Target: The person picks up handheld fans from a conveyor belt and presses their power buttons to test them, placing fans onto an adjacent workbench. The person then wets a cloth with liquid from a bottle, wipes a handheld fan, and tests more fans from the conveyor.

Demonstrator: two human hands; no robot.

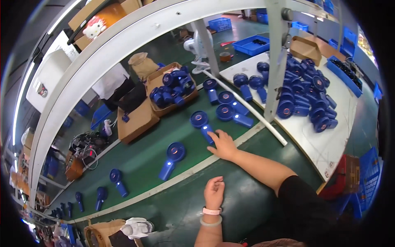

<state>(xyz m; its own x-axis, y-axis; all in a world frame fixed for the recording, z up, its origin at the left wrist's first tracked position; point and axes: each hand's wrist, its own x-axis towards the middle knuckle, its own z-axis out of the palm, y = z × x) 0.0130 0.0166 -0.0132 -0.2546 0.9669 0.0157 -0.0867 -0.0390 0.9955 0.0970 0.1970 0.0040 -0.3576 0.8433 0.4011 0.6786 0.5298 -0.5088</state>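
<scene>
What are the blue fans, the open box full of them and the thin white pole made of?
Blue fans: probably plastic, glossy, from bright highlights. Open box: likely cardboard, from its matt brown sides. White pole: smooth painted metal or plastic; its even colour leaves that open.

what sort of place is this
Most likely a factory assembly line: a long green conveyor belt carrying spaced blue handheld fans, and a white table heaped with more.

The right fingers (214, 137) touch a blue handheld fan (199, 119).
</scene>
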